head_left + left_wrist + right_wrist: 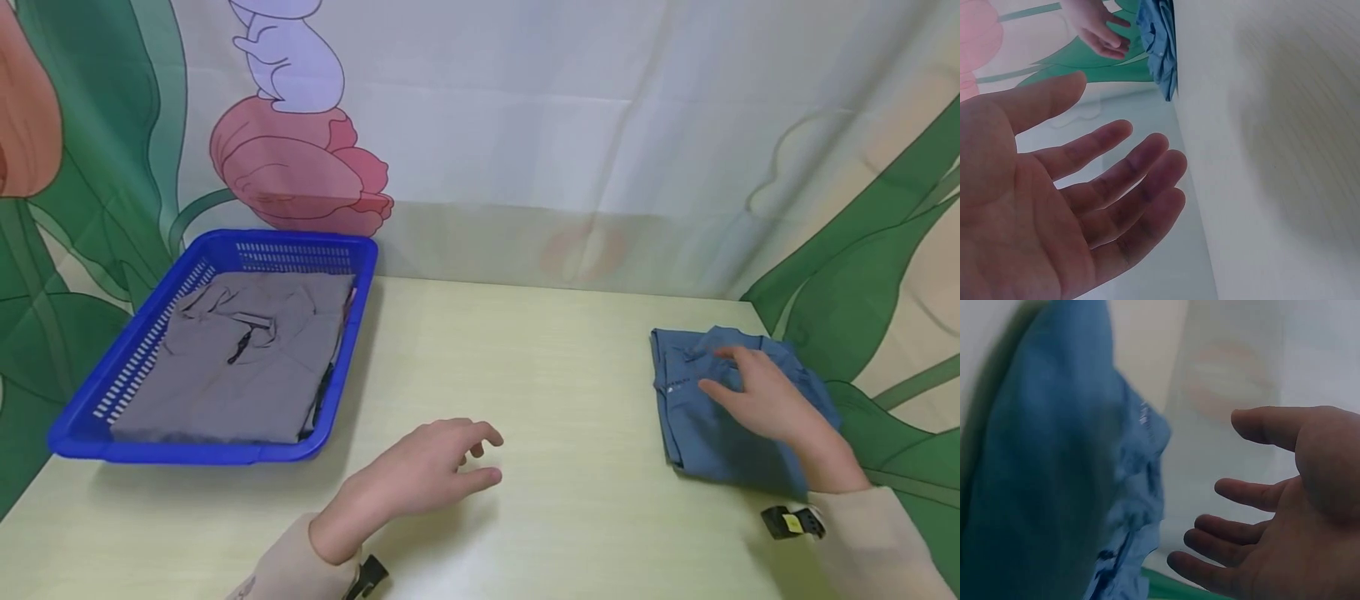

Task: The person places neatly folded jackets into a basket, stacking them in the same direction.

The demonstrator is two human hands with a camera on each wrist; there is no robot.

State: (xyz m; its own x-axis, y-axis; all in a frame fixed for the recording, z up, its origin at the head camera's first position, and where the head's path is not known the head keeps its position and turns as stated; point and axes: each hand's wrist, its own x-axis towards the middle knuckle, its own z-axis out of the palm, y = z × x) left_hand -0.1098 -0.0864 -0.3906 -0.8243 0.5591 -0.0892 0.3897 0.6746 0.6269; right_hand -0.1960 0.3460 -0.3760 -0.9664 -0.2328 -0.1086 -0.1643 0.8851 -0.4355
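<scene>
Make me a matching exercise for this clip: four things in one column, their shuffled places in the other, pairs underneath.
1. Left hand
2. Right hand
3. Grey garment
4. Blue garment

A. Inside the blue basket
B. Lying on the table, right side
C. Above bare tabletop
D. Over item 4

Pairs: 1-C, 2-D, 3-A, 4-B

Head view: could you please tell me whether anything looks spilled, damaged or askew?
Nothing spilled or damaged stands out; only the blue garment below the right hand looks slightly rumpled, its far edge uneven rather than straight.
</scene>
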